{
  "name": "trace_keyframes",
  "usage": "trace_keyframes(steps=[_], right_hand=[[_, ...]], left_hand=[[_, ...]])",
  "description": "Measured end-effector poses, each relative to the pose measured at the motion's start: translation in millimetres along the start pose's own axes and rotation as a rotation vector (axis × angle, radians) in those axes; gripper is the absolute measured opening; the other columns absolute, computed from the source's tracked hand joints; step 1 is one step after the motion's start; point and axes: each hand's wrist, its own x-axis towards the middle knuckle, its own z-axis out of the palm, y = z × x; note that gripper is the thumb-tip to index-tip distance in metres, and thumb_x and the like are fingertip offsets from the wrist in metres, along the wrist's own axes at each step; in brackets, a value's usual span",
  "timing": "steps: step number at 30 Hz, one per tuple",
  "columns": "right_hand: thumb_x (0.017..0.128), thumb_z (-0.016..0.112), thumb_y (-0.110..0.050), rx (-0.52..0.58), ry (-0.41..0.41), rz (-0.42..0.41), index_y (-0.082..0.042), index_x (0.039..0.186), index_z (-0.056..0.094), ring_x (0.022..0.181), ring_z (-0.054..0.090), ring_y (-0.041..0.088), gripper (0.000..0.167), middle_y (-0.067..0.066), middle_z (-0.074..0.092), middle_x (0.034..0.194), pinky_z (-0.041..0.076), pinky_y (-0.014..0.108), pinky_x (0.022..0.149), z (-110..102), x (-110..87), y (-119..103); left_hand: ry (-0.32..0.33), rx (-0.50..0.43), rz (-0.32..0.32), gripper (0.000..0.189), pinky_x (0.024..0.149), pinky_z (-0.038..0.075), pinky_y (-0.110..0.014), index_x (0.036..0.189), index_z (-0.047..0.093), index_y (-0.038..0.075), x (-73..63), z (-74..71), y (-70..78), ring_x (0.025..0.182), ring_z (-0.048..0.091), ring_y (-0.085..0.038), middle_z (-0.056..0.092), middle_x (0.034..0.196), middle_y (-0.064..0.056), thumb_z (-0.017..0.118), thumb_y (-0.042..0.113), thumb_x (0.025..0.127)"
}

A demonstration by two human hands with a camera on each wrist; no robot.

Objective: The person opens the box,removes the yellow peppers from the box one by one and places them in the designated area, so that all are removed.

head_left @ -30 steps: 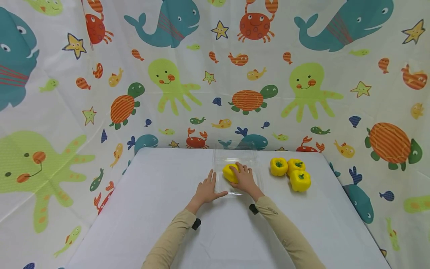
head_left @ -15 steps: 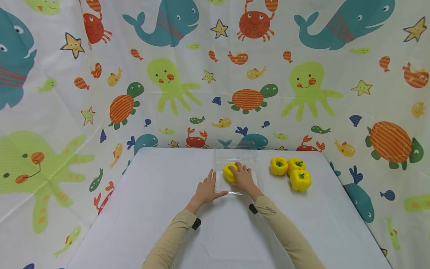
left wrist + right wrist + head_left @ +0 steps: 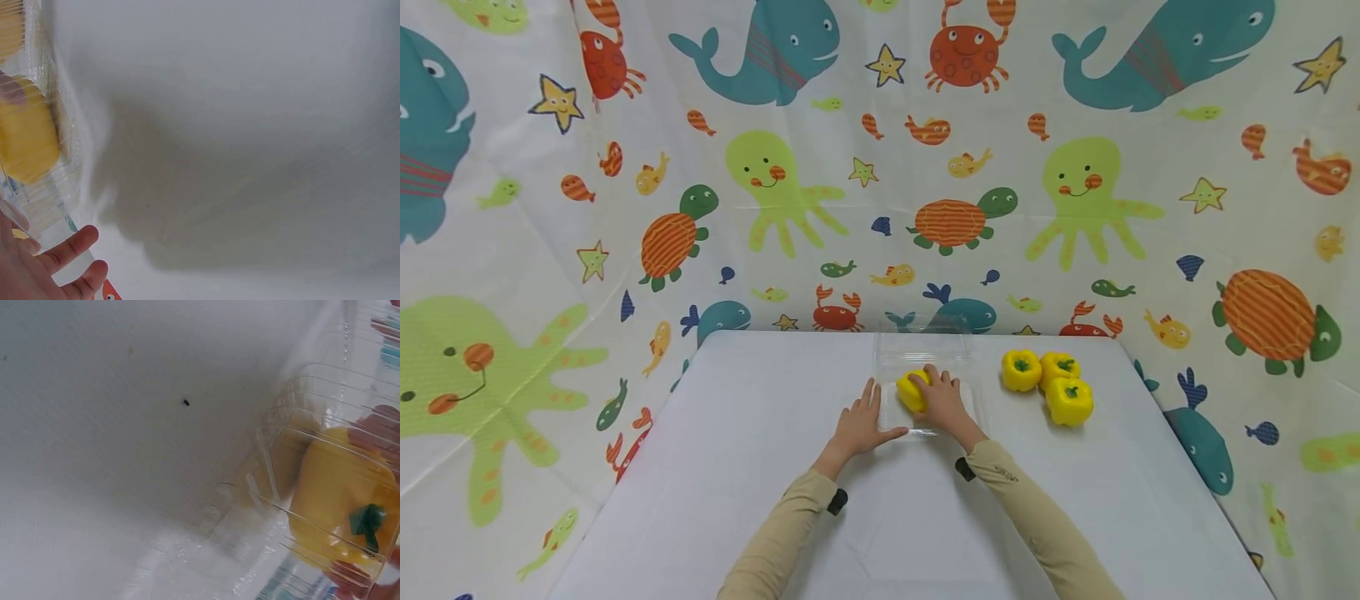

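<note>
A clear plastic clamshell container (image 3: 891, 417) lies at the middle of the table, its lid (image 3: 923, 345) tipped back toward the patterned cloth. Inside its left part is a yellow bell pepper (image 3: 910, 394), lying on its side. My right hand (image 3: 945, 406) grips this pepper from the right, fingers over the far side and thumb at the near side. In the right wrist view, the pepper's green stem (image 3: 367, 525) shows through the container wall. My left hand (image 3: 857, 427) has its fingers spread along the container's left side, thumb pointing along the front edge.
Three more yellow bell peppers stand to the right of the container: one at the left (image 3: 1022, 370), one at the back (image 3: 1060, 367) and one in front (image 3: 1070, 402). A cloth (image 3: 820, 208) printed with sea animals rises behind the white table (image 3: 760, 417).
</note>
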Motion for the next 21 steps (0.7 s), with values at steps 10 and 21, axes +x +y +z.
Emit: trace_keyframes(steps=[10, 21], right_hand=[[0.068, 0.074, -0.032, 0.003, 0.003, 0.004, -0.02, 0.126, 0.047, 0.095, 0.044, 0.033, 0.065, 0.014, 0.039, 0.125, 0.035, 0.046, 0.077, -2.8, -5.4, -1.3], [0.07, 0.072, -0.029, 0.048, 0.016, 0.025, -0.02, 0.131, 0.039, 0.096, 0.042, 0.035, 0.069, 0.016, 0.038, 0.13, 0.032, 0.048, 0.081, -3.4, -6.8, 0.1]], left_hand=[[0.007, -0.004, 0.004, 0.101, 0.085, 0.043, -0.049, 0.14, 0.021, 0.0, -3.0, -3.6, 1.3, 0.113, 0.048, -0.034, 0.014, 0.149, -0.016, 0.047, 0.071, 0.074], [-0.003, 0.002, 0.002, 0.1, 0.086, 0.042, -0.049, 0.141, 0.021, 0.001, -3.3, -4.5, 2.7, 0.113, 0.048, -0.034, 0.014, 0.15, -0.015, 0.048, 0.07, 0.074]])
